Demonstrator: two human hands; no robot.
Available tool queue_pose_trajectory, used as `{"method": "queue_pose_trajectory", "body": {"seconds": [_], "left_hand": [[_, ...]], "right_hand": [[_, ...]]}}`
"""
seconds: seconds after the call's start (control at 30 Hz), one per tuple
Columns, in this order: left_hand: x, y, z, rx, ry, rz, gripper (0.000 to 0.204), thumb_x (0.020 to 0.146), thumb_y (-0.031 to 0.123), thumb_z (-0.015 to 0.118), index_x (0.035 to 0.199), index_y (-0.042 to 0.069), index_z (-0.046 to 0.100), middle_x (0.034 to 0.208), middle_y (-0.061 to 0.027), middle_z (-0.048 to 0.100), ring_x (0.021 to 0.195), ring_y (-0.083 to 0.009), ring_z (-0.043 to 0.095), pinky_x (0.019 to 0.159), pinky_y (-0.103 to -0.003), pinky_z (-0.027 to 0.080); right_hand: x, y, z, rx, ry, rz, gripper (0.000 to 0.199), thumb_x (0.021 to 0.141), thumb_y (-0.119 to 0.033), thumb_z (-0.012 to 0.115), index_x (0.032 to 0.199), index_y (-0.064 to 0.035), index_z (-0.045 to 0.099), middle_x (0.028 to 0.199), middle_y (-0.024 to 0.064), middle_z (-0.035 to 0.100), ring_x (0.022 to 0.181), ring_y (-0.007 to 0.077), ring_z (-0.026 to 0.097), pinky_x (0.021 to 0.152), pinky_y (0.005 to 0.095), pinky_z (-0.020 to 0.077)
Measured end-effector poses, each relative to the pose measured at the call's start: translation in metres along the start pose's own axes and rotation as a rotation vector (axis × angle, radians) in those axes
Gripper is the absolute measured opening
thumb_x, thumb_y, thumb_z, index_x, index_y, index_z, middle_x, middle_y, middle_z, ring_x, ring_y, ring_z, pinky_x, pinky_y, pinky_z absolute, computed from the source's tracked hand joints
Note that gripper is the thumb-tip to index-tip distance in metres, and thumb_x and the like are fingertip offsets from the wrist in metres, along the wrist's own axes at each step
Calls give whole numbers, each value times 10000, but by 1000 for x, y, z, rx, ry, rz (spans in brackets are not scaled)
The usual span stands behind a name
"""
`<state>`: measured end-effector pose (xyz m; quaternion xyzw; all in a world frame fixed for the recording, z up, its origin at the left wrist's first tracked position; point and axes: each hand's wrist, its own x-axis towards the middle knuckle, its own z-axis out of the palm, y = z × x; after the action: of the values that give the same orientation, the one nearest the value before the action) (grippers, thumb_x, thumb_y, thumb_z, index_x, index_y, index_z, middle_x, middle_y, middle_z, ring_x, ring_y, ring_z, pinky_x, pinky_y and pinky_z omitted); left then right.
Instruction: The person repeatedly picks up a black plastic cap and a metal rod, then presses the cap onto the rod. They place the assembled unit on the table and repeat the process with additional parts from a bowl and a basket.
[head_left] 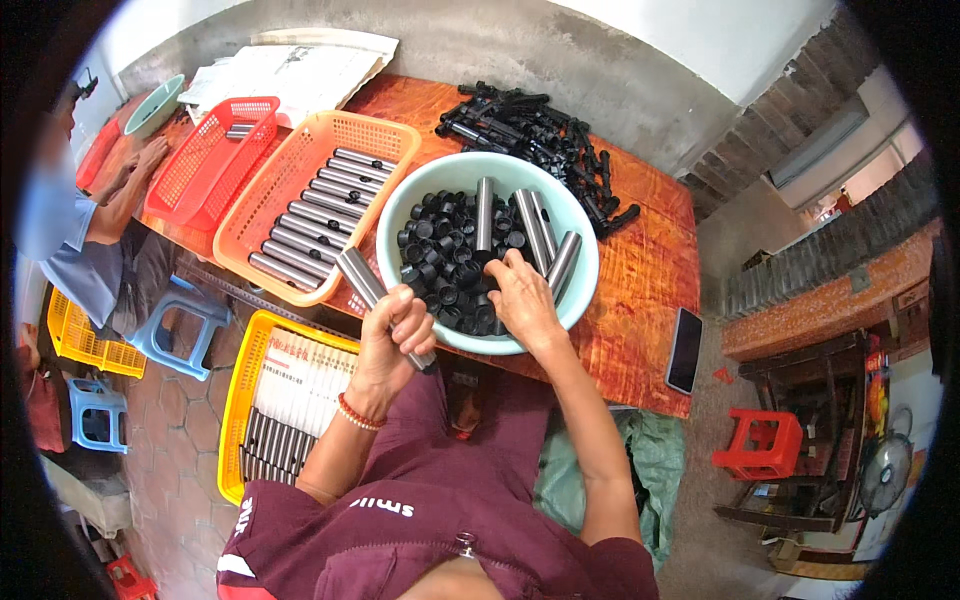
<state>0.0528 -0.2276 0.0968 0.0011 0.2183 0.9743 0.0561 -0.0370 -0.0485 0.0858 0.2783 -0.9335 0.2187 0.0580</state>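
Gripping metal tube (372,293), left hand (392,338) hiding tube's lower end.

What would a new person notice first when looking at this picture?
Most striking is the pale green bowl at the table's middle, full of small black caps with a few metal tubes leaning in it. The right hand reaches into the caps, while the left hand grips one metal tube beside the bowl. To the left, an orange basket holds a neat row of tubes.
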Motion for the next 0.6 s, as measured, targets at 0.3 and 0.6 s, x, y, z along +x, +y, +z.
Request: {"method": "queue_pose_trajectory", "body": {"seconds": [0.3, 0.6], "left_hand": [[-11, -13, 13, 120, -6, -58, 213, 858, 171, 516, 681, 130, 405, 470, 39, 298, 381, -72, 289, 390, -220, 293], [-14, -42, 24, 246, -124, -216, 250, 841, 165, 559, 661, 119, 391, 462, 24, 321, 376, -88, 314, 385, -241, 312]], "right_hand": [[9, -7, 7, -75, 30, -39, 140, 765, 21, 492, 896, -29, 502, 883, 161, 475, 803, 337, 558, 686, 446, 486], [4, 2, 7, 25, 77, 3, 110, 783, 16, 503, 883, -14, 468, 855, 185, 496, 757, 382, 569, 672, 463, 474]]}}
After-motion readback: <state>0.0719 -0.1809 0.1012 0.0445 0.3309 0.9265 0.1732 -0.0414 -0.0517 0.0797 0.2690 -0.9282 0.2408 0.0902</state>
